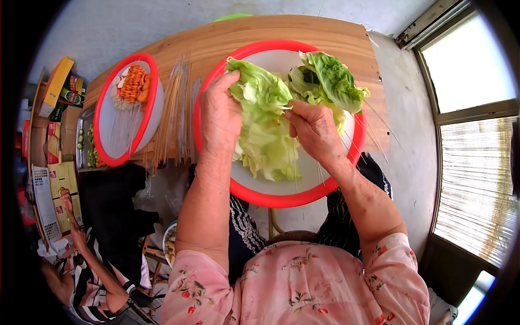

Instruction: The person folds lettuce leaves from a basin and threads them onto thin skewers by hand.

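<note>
Above a large red-rimmed basin (281,200), my two hands hold a pale green lettuce leaf (261,86). The leaf's left edge is pinched between thumb and fingers of my left hand (221,105). My right hand (314,127) is closed at the leaf's right edge; whether a thin skewer is also in its fingers I cannot make out. Loose lettuce leaves (268,149) lie in the basin below. At the basin's upper right rests a bunch of darker lettuce (336,81), with thin skewers sticking out to the right.
Bamboo skewers (170,114) lie left of the basin on the wooden table (336,30). Beyond them a smaller red-rimmed basin (153,81) holds carrot pieces (134,84) on skewers. Further left stand a metal tray (81,146) and shelved boxes. Another person's arm (97,260) is at lower left.
</note>
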Demonstrator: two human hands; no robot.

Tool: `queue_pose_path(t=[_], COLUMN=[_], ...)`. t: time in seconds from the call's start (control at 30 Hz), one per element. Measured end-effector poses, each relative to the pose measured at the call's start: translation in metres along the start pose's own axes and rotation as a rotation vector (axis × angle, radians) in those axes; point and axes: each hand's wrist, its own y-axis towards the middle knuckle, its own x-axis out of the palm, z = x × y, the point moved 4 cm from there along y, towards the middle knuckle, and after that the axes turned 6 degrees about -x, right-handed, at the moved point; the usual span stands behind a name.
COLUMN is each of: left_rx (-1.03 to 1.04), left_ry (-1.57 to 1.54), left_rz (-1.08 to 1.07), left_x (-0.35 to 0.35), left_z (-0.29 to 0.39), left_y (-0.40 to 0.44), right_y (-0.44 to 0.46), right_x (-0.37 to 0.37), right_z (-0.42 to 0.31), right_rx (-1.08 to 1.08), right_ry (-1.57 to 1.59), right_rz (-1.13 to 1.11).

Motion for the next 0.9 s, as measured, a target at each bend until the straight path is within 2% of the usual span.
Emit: queue_pose_path(t=[0.23, 0.37, 0.43, 0.67, 0.9], left_rx=[-0.010, -0.012, 0.083, 0.259, 0.292], left_ry=[0.011, 0.050, 0.140, 0.197, 0.228], left_rz=[0.024, -0.032, -0.040, -0.019, 0.024], left_x=[0.017, 0.020, 0.024, 0.017, 0.019], left_z=[0.003, 0.001, -0.001, -0.004, -0.004], left_y=[-0.014, -0.017, -0.018, -0.012, -0.014], right_y=[0.002, 0.000, -0.003, -0.008, -0.011], right_x=[0.004, 0.008, 0.010, 0.014, 0.018], right_z=[0.007, 0.014, 0.017, 0.012, 0.016], right_rx=[0.015, 0.318, 0.469, 0.531, 0.513], right_ry=[0.095, 0.424, 0.606, 0.582, 0.568], right_rz=[0.023, -0.076, -0.119, -0.150, -0.130])
